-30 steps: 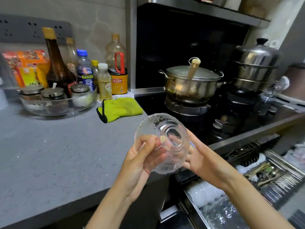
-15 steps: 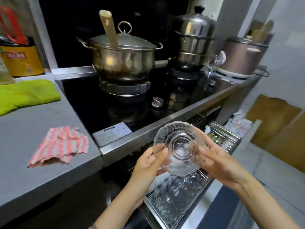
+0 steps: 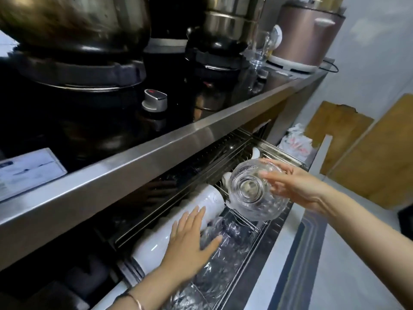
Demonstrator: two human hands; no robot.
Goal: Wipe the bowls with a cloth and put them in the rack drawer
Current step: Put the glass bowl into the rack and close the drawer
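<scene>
A clear patterned glass bowl (image 3: pixel 257 193) hangs tilted on its side, base toward me, just above the open rack drawer (image 3: pixel 274 222). My right hand (image 3: pixel 295 186) grips its rim from the right. My left hand (image 3: pixel 192 242) is flat with fingers apart, resting on the row of white dishes (image 3: pixel 178 227) and the glass bowls (image 3: pixel 225 247) that stand in the drawer. No cloth is in view.
The steel counter edge (image 3: pixel 156 157) overhangs the drawer. Above it are the black hob with a knob (image 3: pixel 154 100), two metal pots (image 3: pixel 73 25) and a pink rice cooker (image 3: pixel 306 34). A plastic bag (image 3: pixel 295 144) and brown boards (image 3: pixel 366 153) lie to the right.
The view has dropped toward the drawer. My left hand let go of the glass bowl and went down onto the stored dishes; my right hand carried the bowl down over the rack.
</scene>
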